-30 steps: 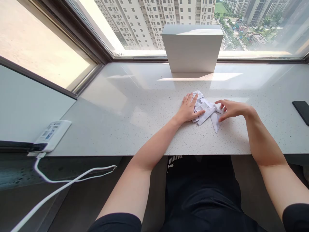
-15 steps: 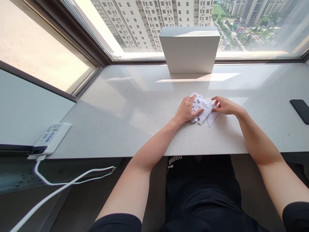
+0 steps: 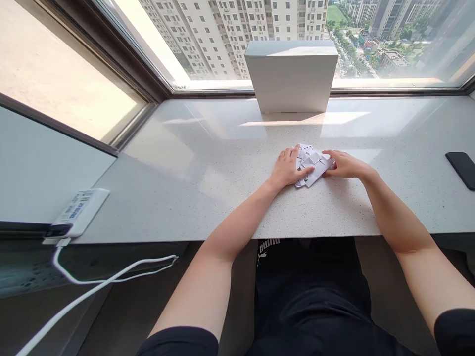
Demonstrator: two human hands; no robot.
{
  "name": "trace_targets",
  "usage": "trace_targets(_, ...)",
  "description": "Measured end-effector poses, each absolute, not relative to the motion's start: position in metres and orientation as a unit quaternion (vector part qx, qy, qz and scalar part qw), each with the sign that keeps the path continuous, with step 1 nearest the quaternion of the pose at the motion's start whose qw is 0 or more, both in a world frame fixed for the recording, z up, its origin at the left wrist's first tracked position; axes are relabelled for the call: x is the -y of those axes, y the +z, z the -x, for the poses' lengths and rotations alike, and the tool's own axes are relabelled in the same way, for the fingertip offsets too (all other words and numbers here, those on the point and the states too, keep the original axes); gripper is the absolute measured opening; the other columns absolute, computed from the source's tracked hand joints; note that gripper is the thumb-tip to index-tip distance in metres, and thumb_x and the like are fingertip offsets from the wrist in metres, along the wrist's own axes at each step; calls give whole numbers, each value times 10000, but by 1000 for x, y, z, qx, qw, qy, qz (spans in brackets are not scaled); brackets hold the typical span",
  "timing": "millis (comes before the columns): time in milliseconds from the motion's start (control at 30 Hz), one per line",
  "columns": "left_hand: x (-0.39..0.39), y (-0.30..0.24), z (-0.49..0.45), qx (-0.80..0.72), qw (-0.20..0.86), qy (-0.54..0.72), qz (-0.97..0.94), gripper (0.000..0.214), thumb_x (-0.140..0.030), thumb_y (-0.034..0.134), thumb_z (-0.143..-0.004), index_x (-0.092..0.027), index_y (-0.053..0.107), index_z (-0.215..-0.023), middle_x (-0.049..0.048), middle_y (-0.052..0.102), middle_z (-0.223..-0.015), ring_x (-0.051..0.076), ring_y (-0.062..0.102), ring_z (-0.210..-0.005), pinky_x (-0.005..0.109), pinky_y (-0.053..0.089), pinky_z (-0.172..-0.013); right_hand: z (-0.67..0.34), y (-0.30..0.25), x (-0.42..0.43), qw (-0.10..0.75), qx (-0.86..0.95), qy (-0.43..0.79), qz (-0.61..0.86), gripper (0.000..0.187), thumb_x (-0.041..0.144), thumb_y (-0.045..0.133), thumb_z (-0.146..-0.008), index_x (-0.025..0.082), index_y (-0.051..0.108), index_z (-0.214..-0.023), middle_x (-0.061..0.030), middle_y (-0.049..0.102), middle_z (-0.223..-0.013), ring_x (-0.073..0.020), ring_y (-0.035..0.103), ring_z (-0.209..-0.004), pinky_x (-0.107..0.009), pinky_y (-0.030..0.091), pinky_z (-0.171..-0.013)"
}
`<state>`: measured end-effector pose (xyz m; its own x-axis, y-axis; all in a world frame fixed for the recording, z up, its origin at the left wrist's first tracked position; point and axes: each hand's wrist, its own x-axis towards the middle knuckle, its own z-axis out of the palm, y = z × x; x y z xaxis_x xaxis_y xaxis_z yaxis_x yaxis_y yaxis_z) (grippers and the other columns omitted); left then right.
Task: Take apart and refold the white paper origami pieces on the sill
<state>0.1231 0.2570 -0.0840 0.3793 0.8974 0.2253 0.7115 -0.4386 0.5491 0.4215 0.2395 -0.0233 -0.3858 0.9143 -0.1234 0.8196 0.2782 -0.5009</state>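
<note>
Folded white paper (image 3: 313, 165) is sitting on a speckled stone worktop (image 3: 222, 207), left hand (image 3: 287, 168) pressed flat on it, right hand (image 3: 345, 165) resting against its other end, neither one actually gripping.

A high-rise home: a stone window counter (image 3: 166, 163) above apartment towers (image 3: 230, 34).

Bright daylight thru window (image 3: 222, 39) — glare on counter (image 3: 345, 118), edges warped
</note>
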Motion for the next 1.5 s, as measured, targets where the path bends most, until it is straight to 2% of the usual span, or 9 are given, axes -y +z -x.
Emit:
trace_targets(133, -250, -87, -134, -527, 174, 269, -787, 1266, -1057, 641, -980, -158, 507, -1862, 283, 666, -1650, 520, 588, -1587, 693, 434, -1413, -408, -28, -239, 141, 802, 229, 533, 796, 492, 898, -982, 232, 700, -1707, -235, 777, -1642, -520, 752, -1485, -721, 601, -1286)
trace_targets(233, -242, -84, -137, -535, 172, 288, -775, 1222, -1059, 576, -1021, -180, 499, -1867, 280, 648, -1666, 517, 574, -1615, 705, 424, -1422, -415, -21, -239, 130, 794, 288, 520, 957, 517, 949, -933, 265, 625, -1798, -200, 844, -1486, -455, 846, -1254, -675, 689, -1173)
trace_targets(333, -232, -79, -137, -483, 172, 294, -806, 1174, -1055, 564, -1034, -253, 484, -1887, 256, 547, -1833, 513, 468, -1744, 720, 349, -1479, -430, -10, -242, 125, 762, 378, 511, 1059, 483, 954, -898, 319, 543, -1860, -171, 826, -1514, -391, 876, -1152, -605, 755, -1063)
trace_targets(533, -222, -77, -157, -434, 155, 212, -862, 1257, -1052, 753, -922, -330, 485, -1915, 208, 274, -2049, 600, 156, -1906, 851, 105, -1515, -433, -19, -252, 292, 727, 281, 554, 670, 306, 727, -939, 258, 731, -1607, -168, 841, -1438, -370, 824, -1212, -604, 732, -1081)
trace_targets(667, -232, -83, -173, -483, 163, 177, -842, 1052, -930, 772, -992, -324, 618, -1837, 191, 359, -2024, 615, 224, -1889, 887, 143, -1498, -420, -40, -260, 386, 692, 208, 573, 527, 303, 647, -948, 251, 765, -1459, -158, 847, -1340, -362, 797, -1190, -568, 721, -1005)
trace_targets(900, -275, -88, -134, -555, 149, 244, -781, 916, -925, 659, -1031, -288, 745, -1683, 254, 532, -1904, 636, 328, -1836, 957, 166, -1445, -414, -54, -261, 349, 707, 221, 575, 400, 312, 632, -947, 232, 795, -1303, -164, 856, -1258, -342, 784, -1105, -547, 691, -985)
trace_targets(1200, -309, -48, 5, -762, 118, 156, -618, 895, -773, 577, -1093, -231, 590, -1806, 277, 339, -2005, 562, 218, -1897, 887, 133, -1484, -455, -45, -269, 288, 738, 190, 579, 317, 324, 663, -960, 252, 847, -1208, -153, 865, -1218, -335, 757, -971, -591, 667, -1050)
trace_targets(1333, -301, -29, 62, -835, 105, 122, -526, 879, -681, 528, -1137, -195, 495, -1869, 298, 313, -2009, 528, 225, -1901, 883, 191, -1470, -494, -54, -281, 334, 690, 158, 622, 291, 302, 680, -910, 260, 838, -1150, -128, 865, -1147, -322, 769, -965, -554, 676, -1030)
trace_targets(1500, -292, -19, 82, -854, 110, 116, -495, 830, -599, 516, -1175, -177, 455, -1888, 281, 281, -2026, 484, 191, -1916, 843, 189, -1485, -523, -68, -293, 439, 606, 167, 642, 261, 291, 694, -825, 280, 811, -1058, -68, 840, -986, -286, 754, -863, -470, 675, -857)
